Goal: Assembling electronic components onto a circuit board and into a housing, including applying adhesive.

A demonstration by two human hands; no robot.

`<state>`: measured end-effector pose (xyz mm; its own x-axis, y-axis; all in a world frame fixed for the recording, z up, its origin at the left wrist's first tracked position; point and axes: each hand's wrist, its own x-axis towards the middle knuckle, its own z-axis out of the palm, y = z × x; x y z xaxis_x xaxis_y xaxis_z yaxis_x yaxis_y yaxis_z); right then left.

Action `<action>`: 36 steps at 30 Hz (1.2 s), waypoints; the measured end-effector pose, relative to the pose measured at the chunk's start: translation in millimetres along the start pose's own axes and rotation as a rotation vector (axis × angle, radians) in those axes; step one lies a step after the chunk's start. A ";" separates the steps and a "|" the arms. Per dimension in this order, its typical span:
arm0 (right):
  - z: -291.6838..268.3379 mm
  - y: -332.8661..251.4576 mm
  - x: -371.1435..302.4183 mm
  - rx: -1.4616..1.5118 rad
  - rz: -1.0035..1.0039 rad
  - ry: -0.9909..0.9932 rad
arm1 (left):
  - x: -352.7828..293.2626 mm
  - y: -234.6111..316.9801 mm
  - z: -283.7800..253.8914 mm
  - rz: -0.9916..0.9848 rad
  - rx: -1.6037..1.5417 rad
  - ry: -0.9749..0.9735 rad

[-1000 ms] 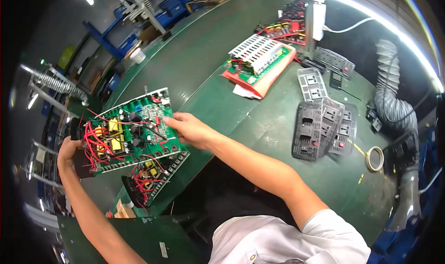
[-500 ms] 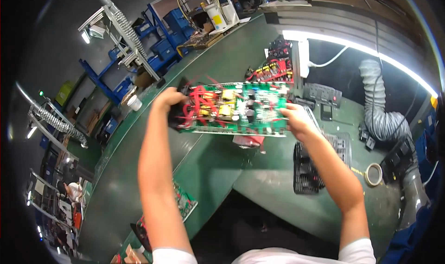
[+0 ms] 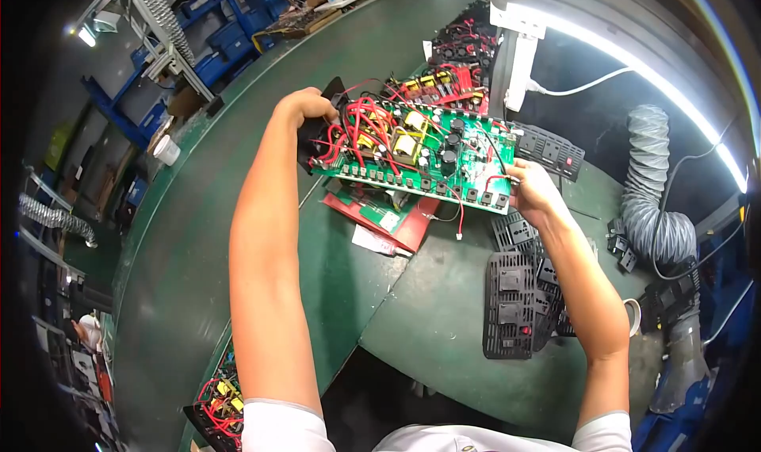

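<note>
I find one circuit board [image 3: 444,155], populated with yellow transformers and looped red wires, held up between both hands, ahead of the torso. Its long axis runs crosswise, left to right, with the left end slightly farther from the body and the right end angled nearer. I record the left hand [image 3: 304,105] grasping the wired end, at a black end plate [image 3: 335,90]; the right hand [image 3: 533,189] grips the opposite short edge, thumb on the upper face. Each hand is thus nearest its own end, and the component side faces up.

Seen from my camera, the board lies over the far part of a red pad [image 3: 412,231], on which a strip of green board shows. I cannot fairly tell how much gap separates the held board from what lies beneath it. Beyond its far edge stand more boards [image 3: 445,86] with red and yellow parts. Black socket panels [image 3: 507,305] lie on the green table [image 3: 424,321], nearer the body, partly beneath the right forearm in view.
</note>
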<state>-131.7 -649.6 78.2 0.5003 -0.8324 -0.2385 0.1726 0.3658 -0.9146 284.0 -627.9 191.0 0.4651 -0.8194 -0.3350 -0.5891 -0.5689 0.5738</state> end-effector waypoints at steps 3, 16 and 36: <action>-8.0 8.4 3.1 -0.003 0.036 -0.001 | 7.8 -5.7 4.7 0.006 0.029 -0.029; -105.5 25.8 19.5 -0.140 -0.130 -0.150 | -146.8 -63.5 -51.7 0.251 0.666 0.423; 104.2 196.7 -173.9 -0.917 -0.924 -0.495 | -539.4 -432.8 52.4 -1.244 -0.502 0.470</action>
<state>-96.3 -389.5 -26.2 0.7894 -0.3177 0.5253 0.0863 -0.7897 -0.6074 253.5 56.7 84.1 0.7291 0.3445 -0.5914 0.6073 -0.7240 0.3271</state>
